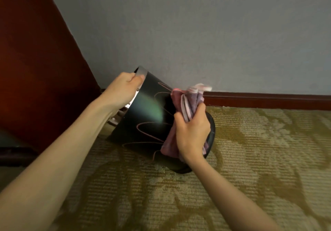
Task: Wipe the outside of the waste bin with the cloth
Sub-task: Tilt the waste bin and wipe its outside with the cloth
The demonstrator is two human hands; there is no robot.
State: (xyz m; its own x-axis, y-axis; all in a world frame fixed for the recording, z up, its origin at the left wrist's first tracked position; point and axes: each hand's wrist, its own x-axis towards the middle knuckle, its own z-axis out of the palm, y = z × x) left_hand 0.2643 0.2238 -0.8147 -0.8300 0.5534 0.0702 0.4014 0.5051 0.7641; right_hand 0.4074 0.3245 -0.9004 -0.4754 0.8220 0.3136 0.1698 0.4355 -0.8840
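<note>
A black waste bin with thin pink squiggle lines and a silver rim lies tilted on its side, mouth to the upper left and base on the carpet. My left hand grips the silver rim at the top. My right hand holds a bunched pink and lilac cloth pressed against the bin's outer wall near its base. Part of the cloth hangs below my fingers.
A patterned beige-green carpet covers the floor. A grey wall with a dark red skirting board runs behind the bin. A dark reddish wooden panel stands at the left, close to the bin's mouth.
</note>
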